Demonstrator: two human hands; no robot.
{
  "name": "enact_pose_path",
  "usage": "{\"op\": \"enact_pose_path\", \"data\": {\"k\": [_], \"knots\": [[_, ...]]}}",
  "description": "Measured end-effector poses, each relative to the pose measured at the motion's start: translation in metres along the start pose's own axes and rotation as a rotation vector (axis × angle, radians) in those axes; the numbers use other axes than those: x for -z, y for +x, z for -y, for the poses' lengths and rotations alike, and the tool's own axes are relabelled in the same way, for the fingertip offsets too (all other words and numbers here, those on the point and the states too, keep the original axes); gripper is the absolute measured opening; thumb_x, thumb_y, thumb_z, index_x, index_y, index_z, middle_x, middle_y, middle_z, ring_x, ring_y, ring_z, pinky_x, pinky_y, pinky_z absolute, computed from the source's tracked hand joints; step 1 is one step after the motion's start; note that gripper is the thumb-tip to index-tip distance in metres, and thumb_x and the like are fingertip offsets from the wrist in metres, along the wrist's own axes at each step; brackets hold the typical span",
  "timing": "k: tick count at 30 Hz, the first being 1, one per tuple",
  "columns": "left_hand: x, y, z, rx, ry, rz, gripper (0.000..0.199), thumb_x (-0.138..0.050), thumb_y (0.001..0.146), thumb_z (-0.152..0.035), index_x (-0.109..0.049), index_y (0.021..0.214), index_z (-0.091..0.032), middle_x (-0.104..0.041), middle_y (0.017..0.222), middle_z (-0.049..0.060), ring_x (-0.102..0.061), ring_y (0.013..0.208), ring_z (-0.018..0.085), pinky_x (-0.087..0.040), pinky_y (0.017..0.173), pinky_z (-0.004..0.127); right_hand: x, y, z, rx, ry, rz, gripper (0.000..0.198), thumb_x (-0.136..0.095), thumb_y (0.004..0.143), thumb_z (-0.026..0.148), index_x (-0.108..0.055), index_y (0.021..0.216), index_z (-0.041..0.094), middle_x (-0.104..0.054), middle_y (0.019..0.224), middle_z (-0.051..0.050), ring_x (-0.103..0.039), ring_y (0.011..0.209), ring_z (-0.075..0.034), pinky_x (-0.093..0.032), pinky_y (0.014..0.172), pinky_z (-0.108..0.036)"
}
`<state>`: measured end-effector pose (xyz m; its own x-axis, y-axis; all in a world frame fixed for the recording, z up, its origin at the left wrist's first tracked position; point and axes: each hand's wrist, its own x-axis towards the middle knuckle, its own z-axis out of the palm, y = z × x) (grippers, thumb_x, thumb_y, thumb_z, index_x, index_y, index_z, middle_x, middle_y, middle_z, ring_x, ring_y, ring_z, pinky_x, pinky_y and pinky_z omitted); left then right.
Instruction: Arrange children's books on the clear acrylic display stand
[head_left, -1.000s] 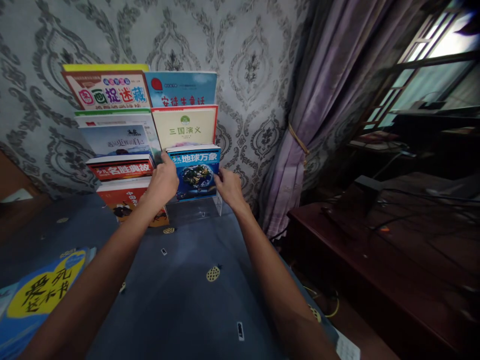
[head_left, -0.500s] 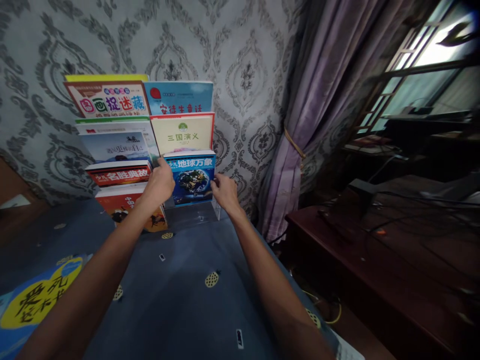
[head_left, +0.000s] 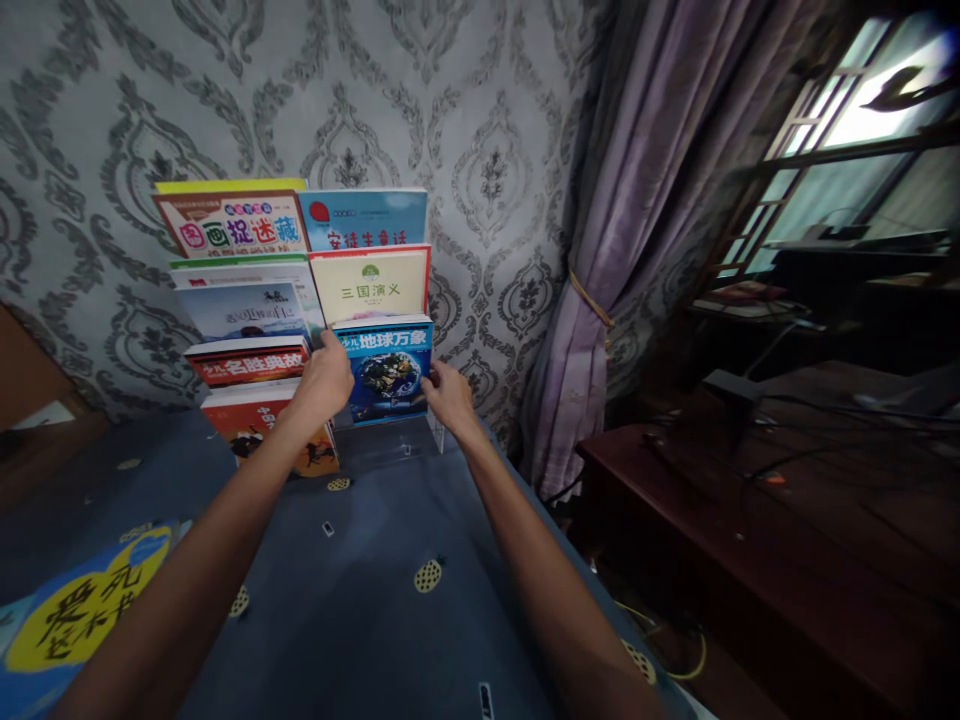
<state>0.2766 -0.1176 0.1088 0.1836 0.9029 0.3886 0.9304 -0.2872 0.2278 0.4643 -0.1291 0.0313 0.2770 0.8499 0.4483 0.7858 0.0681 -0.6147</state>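
Observation:
A blue book (head_left: 388, 378) with a globe on its cover stands upright in the right column of a clear stepped stand (head_left: 405, 450). My left hand (head_left: 327, 382) is closed at the book's left edge, its fingertips partly hidden. At the right edge my right hand (head_left: 451, 398) pinches the same book. Behind it rise a cream book (head_left: 371, 283) with a red border and a light blue book (head_left: 367, 217). On the left column, a red-banded book (head_left: 244, 367) sits above an orange-red book (head_left: 251, 420), both partly covered by my left hand and forearm.
Higher on the left are a grey-blue book (head_left: 244, 312) and a brown-edged book (head_left: 232, 225). A blue and yellow book (head_left: 82, 605) lies on the dark blue tablecloth (head_left: 375, 620). Patterned wall (head_left: 495, 150) and purple curtain (head_left: 592, 250) border the table; a dark red desk (head_left: 675, 500) stands right.
The view has tilted up slightly, so everything sits a little lower in the picture. Both hands stay at the edges of the blue globe book, which remains in the same place on the stand.

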Motion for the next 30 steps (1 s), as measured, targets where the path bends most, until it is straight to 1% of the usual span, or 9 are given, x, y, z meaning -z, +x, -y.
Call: {"op": "enact_pose_path", "data": {"k": [6,11,16,21,24,27,30], "knots": [[0.0058,-0.0031,-0.0059,0.022,0.054,0.011,0.038,-0.045,0.089,-0.005,-0.044,0.127,0.000,-0.073,0.103,0.027,-0.073,0.099,0.034,-0.055,0.083,0.037,-0.0015,0.0008,-0.0019,0.015,0.029,-0.007,0.035,-0.054,0.089,0.015,-0.069,0.120,0.017,-0.076,0.112,-0.010,-0.070,0.105,-0.027,-0.051,0.091,-0.034],[0.0067,-0.0043,-0.0069,0.034,0.082,0.002,0.038,-0.045,0.090,-0.006,-0.044,0.127,0.000,-0.073,0.103,0.026,-0.072,0.101,0.035,-0.054,0.085,0.038,-0.0006,0.0014,-0.0023,0.026,0.056,0.002,0.035,-0.054,0.087,0.013,-0.071,0.118,0.016,-0.077,0.108,-0.010,-0.071,0.104,-0.025,-0.051,0.090,-0.031],[0.0048,-0.0019,-0.0026,0.037,0.048,0.007,0.035,-0.045,0.091,-0.009,-0.047,0.125,-0.005,-0.073,0.104,0.025,-0.072,0.101,0.034,-0.054,0.085,0.038,-0.0014,0.0016,-0.0043,0.040,0.077,-0.002,0.036,-0.054,0.086,0.013,-0.070,0.118,0.016,-0.077,0.109,-0.011,-0.071,0.103,-0.027,-0.052,0.089,-0.033],[0.0040,-0.0022,0.0003,0.024,0.002,0.027,0.034,-0.044,0.093,-0.011,-0.044,0.126,-0.004,-0.074,0.099,0.023,-0.074,0.093,0.031,-0.054,0.080,0.035,-0.0013,0.0041,-0.0077,0.068,0.104,-0.009,0.033,-0.053,0.086,0.015,-0.072,0.114,0.018,-0.077,0.108,-0.010,-0.072,0.099,-0.026,-0.053,0.091,-0.035],[0.0048,-0.0038,0.0004,0.023,-0.010,0.022,0.031,-0.045,0.094,-0.014,-0.045,0.124,-0.007,-0.074,0.101,0.023,-0.074,0.095,0.031,-0.054,0.081,0.035,-0.0011,0.0041,-0.0065,0.102,0.129,-0.023,0.037,-0.051,0.088,0.017,-0.069,0.120,0.018,-0.076,0.112,-0.010,-0.071,0.101,-0.025,-0.053,0.092,-0.036],[0.0063,-0.0052,-0.0003,0.020,-0.035,0.025,0.030,-0.046,0.094,-0.013,-0.045,0.124,-0.007,-0.073,0.104,0.025,-0.073,0.100,0.033,-0.053,0.083,0.037,-0.0025,0.0020,-0.0029,0.164,0.205,-0.081,0.044,-0.049,0.089,0.019,-0.062,0.130,0.018,-0.073,0.119,-0.011,-0.068,0.107,-0.025,-0.052,0.095,-0.038],[0.0075,-0.0057,-0.0010,0.024,-0.062,0.038,0.031,-0.046,0.094,-0.012,-0.044,0.124,-0.007,-0.072,0.106,0.026,-0.072,0.102,0.033,-0.052,0.084,0.037,-0.0048,0.0004,0.0002,0.199,0.302,-0.117,0.044,-0.050,0.088,0.021,-0.061,0.130,0.017,-0.073,0.118,-0.012,-0.068,0.105,-0.026,-0.053,0.094,-0.040]]}}
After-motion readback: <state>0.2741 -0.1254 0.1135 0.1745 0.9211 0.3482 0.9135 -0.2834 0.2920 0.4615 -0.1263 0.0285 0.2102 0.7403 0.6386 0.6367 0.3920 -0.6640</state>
